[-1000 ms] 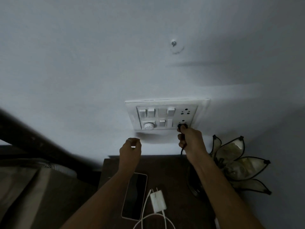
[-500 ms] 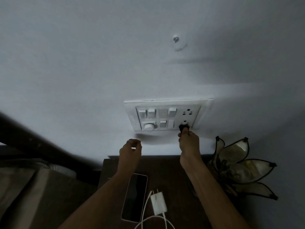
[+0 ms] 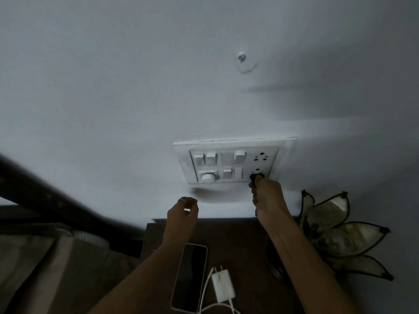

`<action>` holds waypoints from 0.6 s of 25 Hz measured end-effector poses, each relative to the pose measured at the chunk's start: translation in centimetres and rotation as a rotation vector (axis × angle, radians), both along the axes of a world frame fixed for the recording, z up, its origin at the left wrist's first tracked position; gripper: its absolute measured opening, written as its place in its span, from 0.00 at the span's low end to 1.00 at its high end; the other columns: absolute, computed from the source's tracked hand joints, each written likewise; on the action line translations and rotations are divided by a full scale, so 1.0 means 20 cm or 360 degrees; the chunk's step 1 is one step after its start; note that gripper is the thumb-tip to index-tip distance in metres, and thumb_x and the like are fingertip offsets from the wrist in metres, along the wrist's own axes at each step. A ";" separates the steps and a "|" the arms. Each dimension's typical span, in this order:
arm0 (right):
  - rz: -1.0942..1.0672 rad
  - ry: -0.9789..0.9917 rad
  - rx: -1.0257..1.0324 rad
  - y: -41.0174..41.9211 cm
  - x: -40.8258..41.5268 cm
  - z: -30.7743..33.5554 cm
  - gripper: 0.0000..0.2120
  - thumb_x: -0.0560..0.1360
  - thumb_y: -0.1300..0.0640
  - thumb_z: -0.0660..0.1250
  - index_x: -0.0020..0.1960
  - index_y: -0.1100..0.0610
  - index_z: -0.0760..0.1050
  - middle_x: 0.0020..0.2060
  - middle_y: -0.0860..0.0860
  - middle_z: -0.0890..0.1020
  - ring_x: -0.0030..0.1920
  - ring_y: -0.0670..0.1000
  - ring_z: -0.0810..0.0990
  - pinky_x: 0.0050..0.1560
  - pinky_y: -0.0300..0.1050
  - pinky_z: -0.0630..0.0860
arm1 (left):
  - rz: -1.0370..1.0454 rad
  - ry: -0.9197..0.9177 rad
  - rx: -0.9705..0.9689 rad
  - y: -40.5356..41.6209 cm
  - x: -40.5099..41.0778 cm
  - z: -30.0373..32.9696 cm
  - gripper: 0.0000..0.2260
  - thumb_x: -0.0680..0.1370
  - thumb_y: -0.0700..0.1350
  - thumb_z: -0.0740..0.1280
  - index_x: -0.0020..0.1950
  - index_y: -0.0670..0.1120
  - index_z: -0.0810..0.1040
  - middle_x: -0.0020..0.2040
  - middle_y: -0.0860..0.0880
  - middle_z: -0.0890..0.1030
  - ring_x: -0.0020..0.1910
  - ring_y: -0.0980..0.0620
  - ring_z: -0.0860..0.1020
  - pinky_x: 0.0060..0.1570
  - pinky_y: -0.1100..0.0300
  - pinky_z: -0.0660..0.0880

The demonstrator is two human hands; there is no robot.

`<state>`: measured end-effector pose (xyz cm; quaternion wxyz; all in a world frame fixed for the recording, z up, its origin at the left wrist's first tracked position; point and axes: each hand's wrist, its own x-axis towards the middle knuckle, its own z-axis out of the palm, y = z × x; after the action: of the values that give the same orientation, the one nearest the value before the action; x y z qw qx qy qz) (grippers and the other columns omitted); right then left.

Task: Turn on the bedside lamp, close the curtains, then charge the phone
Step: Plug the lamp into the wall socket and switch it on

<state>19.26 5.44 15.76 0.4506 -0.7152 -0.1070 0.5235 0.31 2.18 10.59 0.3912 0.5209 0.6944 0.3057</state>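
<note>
A white switchboard [image 3: 183, 155] with several switches, a dial and two sockets is fixed to the wall. My right hand [image 3: 267, 200] pinches a black plug [image 3: 255, 177] at the lower right socket. My left hand [image 3: 183, 211] hovers below the board with its fingers curled, holding nothing. The petal-shaped bedside lamp [image 3: 335, 234] stands unlit at the right. A phone [image 3: 190, 277] lies face up on the dark bedside table [image 3: 244, 241], next to a white charger [image 3: 223, 285] with its cable.
A dark wooden headboard [image 3: 45, 200] and bedding [image 3: 34, 268] lie at the left. The room is dim. A screw [image 3: 241, 57] sticks out of the wall above the switchboard.
My right hand has stayed at the lower socket with the plug, shifting slightly. My left hand has hardly moved. The lamp remains unlit.
</note>
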 end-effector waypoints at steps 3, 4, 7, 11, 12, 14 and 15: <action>-0.0026 0.0028 0.0020 -0.01 -0.01 0.01 0.17 0.77 0.58 0.61 0.31 0.58 0.70 0.28 0.51 0.71 0.26 0.47 0.64 0.14 0.33 0.59 | -0.0056 -0.0014 0.0022 -0.03 0.04 0.02 0.07 0.77 0.41 0.63 0.53 0.45 0.77 0.50 0.45 0.81 0.43 0.49 0.81 0.39 0.64 0.75; -0.0021 0.0038 0.0070 -0.02 -0.02 0.01 0.16 0.78 0.57 0.61 0.31 0.59 0.70 0.28 0.51 0.71 0.26 0.47 0.64 0.16 0.34 0.60 | -0.0056 -0.0030 0.0036 -0.05 0.05 0.03 0.07 0.77 0.41 0.63 0.53 0.45 0.77 0.50 0.45 0.81 0.43 0.49 0.81 0.38 0.65 0.74; 0.0081 -0.0006 0.0212 -0.09 -0.02 0.06 0.14 0.80 0.54 0.58 0.41 0.62 0.75 0.31 0.52 0.74 0.28 0.47 0.68 0.23 0.34 0.66 | -0.0014 -0.0063 0.0091 -0.10 0.08 0.11 0.07 0.76 0.41 0.63 0.53 0.45 0.78 0.50 0.45 0.82 0.41 0.49 0.81 0.36 0.66 0.73; 0.0031 -0.0670 0.0233 -0.23 -0.05 0.11 0.17 0.79 0.50 0.58 0.60 0.62 0.72 0.52 0.58 0.78 0.52 0.56 0.76 0.56 0.52 0.75 | -0.0009 -0.0116 0.0162 -0.12 0.09 0.19 0.08 0.77 0.41 0.62 0.53 0.45 0.77 0.50 0.45 0.82 0.40 0.52 0.81 0.32 0.71 0.71; -0.0063 -0.0839 0.0321 -0.27 -0.08 0.13 0.15 0.78 0.53 0.60 0.61 0.60 0.72 0.56 0.58 0.76 0.57 0.58 0.74 0.60 0.55 0.73 | 0.0008 -0.0116 0.0167 -0.13 0.08 0.20 0.08 0.77 0.41 0.62 0.53 0.45 0.77 0.50 0.45 0.82 0.40 0.51 0.81 0.32 0.71 0.71; -0.0073 -0.0952 0.0525 -0.34 -0.15 0.16 0.12 0.77 0.60 0.60 0.59 0.58 0.73 0.56 0.56 0.76 0.57 0.56 0.74 0.59 0.54 0.74 | 0.0018 -0.0112 0.0171 -0.14 0.06 0.24 0.08 0.77 0.41 0.62 0.54 0.44 0.77 0.50 0.44 0.82 0.42 0.50 0.81 0.34 0.68 0.72; -0.0035 -0.0832 0.0553 -0.35 -0.18 0.17 0.11 0.76 0.63 0.59 0.57 0.57 0.74 0.53 0.54 0.77 0.54 0.53 0.75 0.55 0.51 0.76 | 0.0025 -0.0112 0.0177 -0.13 0.04 0.25 0.09 0.77 0.41 0.62 0.55 0.43 0.77 0.51 0.44 0.82 0.43 0.49 0.81 0.38 0.66 0.73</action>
<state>15.60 -1.63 19.07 0.5289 -0.7389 -0.2993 0.2910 1.20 -0.50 15.60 0.3833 0.5253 0.6663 0.3650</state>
